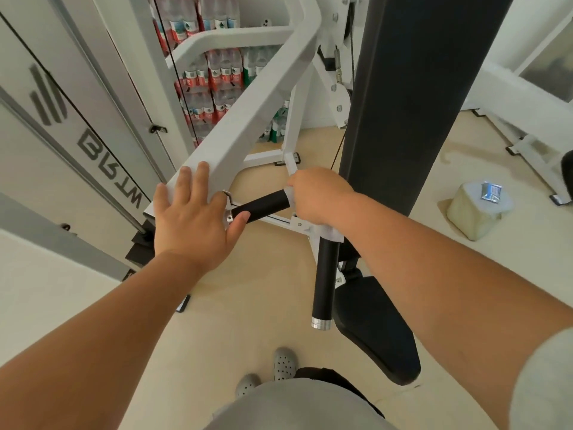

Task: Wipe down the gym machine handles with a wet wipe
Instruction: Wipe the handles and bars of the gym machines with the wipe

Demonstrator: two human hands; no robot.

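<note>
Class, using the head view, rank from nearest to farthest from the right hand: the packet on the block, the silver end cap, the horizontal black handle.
1. Horizontal black handle: touching, just left of the right hand, which grips the wet wipe.
2. Silver end cap: below, tipping the hanging handle.
3. Packet: far right, atop the block.

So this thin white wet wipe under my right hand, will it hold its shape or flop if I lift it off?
Probably floppy: the thin white wet wipe moulds to the top of the black cylindrical handle where the right hand grips it. Likely very light, as only thin edges show. Being wet, it may cling rather than slide.
</note>
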